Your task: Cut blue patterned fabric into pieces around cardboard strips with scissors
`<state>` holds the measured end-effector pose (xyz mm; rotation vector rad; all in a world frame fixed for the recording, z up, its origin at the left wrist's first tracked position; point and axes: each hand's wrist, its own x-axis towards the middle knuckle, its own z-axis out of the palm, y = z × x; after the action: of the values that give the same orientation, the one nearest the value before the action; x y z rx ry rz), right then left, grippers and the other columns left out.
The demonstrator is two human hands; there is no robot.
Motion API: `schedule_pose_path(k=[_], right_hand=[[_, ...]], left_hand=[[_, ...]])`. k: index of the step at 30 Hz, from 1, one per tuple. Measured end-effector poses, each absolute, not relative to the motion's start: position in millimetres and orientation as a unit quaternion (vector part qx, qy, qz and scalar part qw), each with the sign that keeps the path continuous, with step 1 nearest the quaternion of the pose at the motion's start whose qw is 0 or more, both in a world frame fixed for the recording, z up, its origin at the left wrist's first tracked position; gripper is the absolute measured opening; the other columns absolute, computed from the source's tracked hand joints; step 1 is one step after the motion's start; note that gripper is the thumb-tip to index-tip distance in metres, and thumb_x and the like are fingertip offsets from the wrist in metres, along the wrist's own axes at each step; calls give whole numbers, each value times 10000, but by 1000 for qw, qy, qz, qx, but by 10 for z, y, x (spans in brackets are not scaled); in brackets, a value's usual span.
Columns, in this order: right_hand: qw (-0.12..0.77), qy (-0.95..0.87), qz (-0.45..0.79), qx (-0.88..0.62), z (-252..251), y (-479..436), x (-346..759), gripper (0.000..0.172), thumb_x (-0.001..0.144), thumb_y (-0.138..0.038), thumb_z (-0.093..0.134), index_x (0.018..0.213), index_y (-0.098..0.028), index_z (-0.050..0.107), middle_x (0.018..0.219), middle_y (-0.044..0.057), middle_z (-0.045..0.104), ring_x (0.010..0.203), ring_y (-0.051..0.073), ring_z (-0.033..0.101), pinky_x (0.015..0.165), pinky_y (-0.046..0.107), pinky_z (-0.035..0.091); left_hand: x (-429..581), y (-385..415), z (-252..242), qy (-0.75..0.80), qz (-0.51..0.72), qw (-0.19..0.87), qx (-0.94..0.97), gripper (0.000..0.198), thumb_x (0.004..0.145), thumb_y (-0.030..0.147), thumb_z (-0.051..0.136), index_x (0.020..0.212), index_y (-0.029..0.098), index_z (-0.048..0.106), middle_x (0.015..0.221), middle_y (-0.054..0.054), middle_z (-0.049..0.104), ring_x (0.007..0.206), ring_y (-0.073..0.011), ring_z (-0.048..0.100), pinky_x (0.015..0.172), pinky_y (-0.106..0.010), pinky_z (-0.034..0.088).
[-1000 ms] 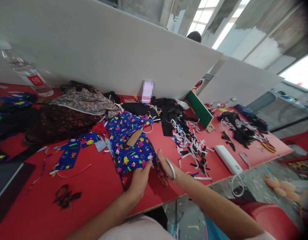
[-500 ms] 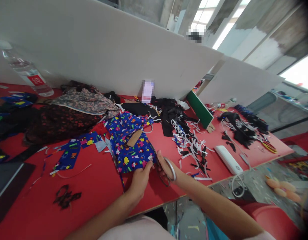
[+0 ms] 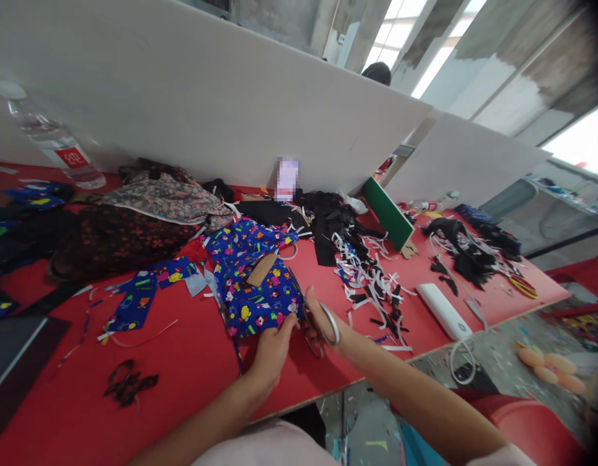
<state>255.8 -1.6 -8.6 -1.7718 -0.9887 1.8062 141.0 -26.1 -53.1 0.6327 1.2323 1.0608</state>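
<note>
Blue fabric with a colourful cartoon print (image 3: 260, 307) lies on the red table (image 3: 192, 388) in front of me. My left hand (image 3: 274, 346) pinches its lower right corner between thumb and fingers. Just to the right, my right hand (image 3: 322, 316) grips a pair of scissors (image 3: 314, 346) by the handles. The blades point up and left along the fabric's right edge; the fabric partly hides them. A brown tag (image 3: 263, 269) rests on top of the fabric. The wrist of my right hand wears a silver bangle (image 3: 334, 325).
Dark floral cloth (image 3: 129, 239) is heaped at left, near a water bottle (image 3: 66, 145). White and black trimmings (image 3: 376, 285) litter the right side, with a white power bank (image 3: 442, 310) near the edge. A phone (image 3: 287, 179) leans against the white partition (image 3: 206, 97).
The right thumb has risen slightly and the scissors' handles and blades have spread apart. My left hand and the fabric stay in place.
</note>
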Motion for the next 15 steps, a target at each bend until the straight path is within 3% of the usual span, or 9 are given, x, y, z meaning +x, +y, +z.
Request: schedule_pose_path(k=[15], right_hand=[[203,-387,625,-647,-109,23,2562,718,726,-814,91,603,-190,425,407,-53,347,286,86,349,235,222,344]], left_hand=[[1421,-261,-571,538,454,657,271,354,669,480,613,668,128,646,739,-85,669,764,-210,595,757,-295,417]])
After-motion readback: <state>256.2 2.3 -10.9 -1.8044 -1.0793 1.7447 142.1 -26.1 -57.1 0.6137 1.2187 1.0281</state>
